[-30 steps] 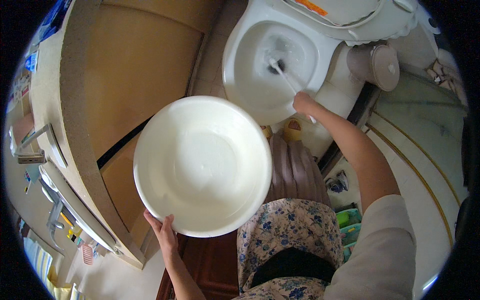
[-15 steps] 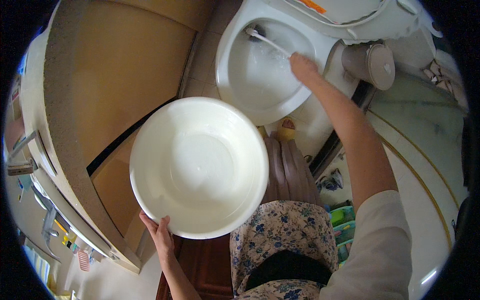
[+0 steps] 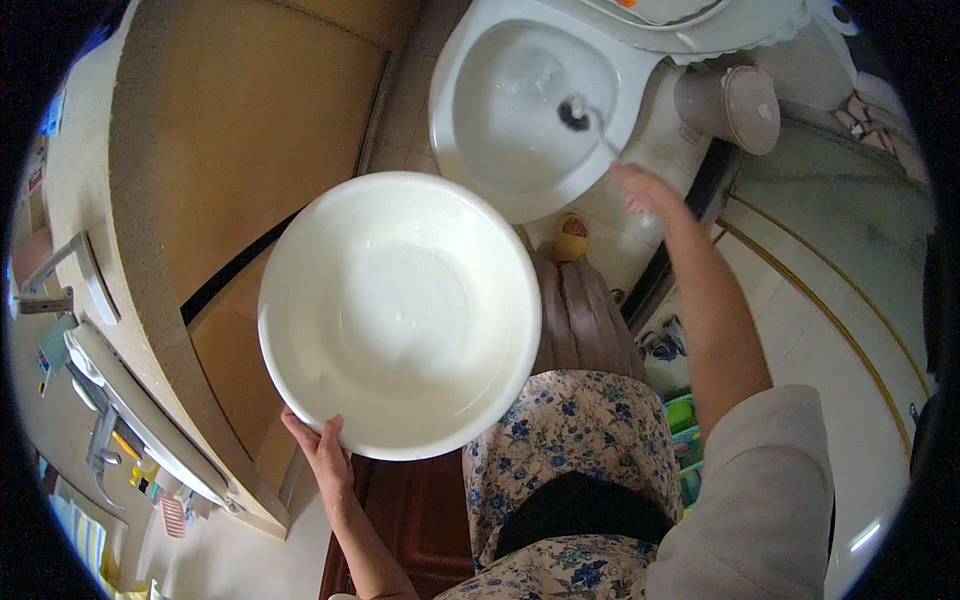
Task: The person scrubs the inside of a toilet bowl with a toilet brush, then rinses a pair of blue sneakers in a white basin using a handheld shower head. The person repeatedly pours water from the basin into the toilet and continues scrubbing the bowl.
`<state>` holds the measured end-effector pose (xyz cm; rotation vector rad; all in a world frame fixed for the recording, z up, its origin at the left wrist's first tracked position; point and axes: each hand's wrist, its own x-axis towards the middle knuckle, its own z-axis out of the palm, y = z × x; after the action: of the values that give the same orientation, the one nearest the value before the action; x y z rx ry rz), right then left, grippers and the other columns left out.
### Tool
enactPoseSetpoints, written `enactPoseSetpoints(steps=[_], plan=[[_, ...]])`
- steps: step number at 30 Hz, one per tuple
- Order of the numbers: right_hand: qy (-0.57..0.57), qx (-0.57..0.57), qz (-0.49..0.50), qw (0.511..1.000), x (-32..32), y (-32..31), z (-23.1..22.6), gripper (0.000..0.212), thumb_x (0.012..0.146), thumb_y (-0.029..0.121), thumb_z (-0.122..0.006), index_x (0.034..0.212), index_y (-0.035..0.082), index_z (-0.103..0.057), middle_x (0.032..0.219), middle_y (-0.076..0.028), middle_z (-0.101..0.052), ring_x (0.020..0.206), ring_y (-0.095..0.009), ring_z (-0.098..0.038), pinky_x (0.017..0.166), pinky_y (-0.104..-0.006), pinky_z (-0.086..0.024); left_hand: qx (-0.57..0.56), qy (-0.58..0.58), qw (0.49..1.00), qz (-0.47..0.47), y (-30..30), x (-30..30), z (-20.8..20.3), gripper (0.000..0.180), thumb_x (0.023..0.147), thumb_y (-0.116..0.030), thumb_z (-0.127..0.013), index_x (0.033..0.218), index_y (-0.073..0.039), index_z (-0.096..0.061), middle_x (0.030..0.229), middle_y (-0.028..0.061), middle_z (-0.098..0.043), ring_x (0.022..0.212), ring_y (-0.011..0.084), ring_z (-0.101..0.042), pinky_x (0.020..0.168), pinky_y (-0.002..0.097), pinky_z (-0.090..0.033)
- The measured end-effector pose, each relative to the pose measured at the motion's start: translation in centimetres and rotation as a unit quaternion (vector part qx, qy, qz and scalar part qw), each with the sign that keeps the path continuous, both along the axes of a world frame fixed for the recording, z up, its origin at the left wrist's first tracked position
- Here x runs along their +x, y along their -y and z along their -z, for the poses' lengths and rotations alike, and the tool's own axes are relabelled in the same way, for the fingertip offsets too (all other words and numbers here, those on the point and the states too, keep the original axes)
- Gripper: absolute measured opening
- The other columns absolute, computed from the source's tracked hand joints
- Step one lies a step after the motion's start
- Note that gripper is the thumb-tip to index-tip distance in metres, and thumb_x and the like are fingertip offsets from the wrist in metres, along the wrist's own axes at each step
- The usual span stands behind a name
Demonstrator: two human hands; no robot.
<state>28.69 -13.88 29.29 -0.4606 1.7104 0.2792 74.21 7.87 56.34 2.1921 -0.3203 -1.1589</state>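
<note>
While the counter (image 3: 110, 230) with its tap and clutter curves along the far left, the left hand (image 3: 322, 447) sits at the lower left of the view, fingers curled up over the near rim of a large white plastic basin (image 3: 400, 310). The basin hangs level in front of the body, between the tan cabinet (image 3: 250, 110) and the toilet bowl (image 3: 520, 110), gripped at that one edge only. It looks empty or nearly so; a thin film of water cannot be ruled out.

Further right, the right hand (image 3: 645, 195) reaches out over the bowl's rim and closes around the thin handle of a toilet brush (image 3: 575, 113), whose dark head is down inside the bowl by the water. The fingers are blurred, so how tightly they clench is hard to tell. A small lidded bin (image 3: 735, 105) stands just beside the toilet, and a glass shower partition (image 3: 850, 250) runs along the right.

The main risk seems to be the basin: held by one rim, it could tip or slip if the body leans further toward the toilet. The brush could also flick dirty water onto the floral clothing (image 3: 570, 450) or into the basin, which sits near the bowl.
</note>
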Motion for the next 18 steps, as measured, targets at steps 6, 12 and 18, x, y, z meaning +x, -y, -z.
enactPoseSetpoints(steps=[6, 12, 18], plan=[[0.179, 0.14, 0.153, 0.962, 9.4, -7.3, -2.3, 0.021, 0.088, 0.026, -0.032, 0.073, 0.012, -0.034, 0.049, -0.001, -0.028, 0.034, -0.01, -0.022, 0.029, -0.0244, -0.02, -0.006, 0.012, 1.0, 0.018, -1.4, 0.1, -0.7, 0.056, 0.068, 0.003, -0.05, 0.119, -0.008, -0.029, 0.11, 0.0085, -0.041, 0.102, 0.0202, -0.039, 0.092, 0.0321, -0.029], [0.054, -0.019, -0.25, 0.967, 8.7, -3.7, -1.4, 0.024, 0.085, 0.018, -0.039, 0.094, -0.001, -0.049, 0.065, -0.012, -0.053, 0.047, -0.022, -0.05, 0.037, -0.036, -0.04, 0.008, 0.03, 0.999, 0.002, -1.7, -0.4, -0.7, 0.056, 0.068, 0.003, -0.048, 0.119, -0.008, -0.028, 0.109, 0.0084, -0.041, 0.102, 0.019, -0.039, 0.091, 0.031, -0.029], [-0.224, -0.238, -0.628, 0.706, -1.5, 6.6, 2.2, 0.02, 0.077, 0.009, -0.049, 0.089, 0.002, -0.063, 0.088, -0.016, -0.062, 0.085, -0.028, -0.061, 0.073, -0.0407, -0.05, 0.014, 0.018, 0.999, -0.029, -1.6, -1.3, -0.5, 0.053, 0.067, 0.005, -0.048, 0.116, -0.006, -0.029, 0.105, 0.0066, -0.039, 0.099, 0.0164, -0.039, 0.09, 0.0295, -0.03]])
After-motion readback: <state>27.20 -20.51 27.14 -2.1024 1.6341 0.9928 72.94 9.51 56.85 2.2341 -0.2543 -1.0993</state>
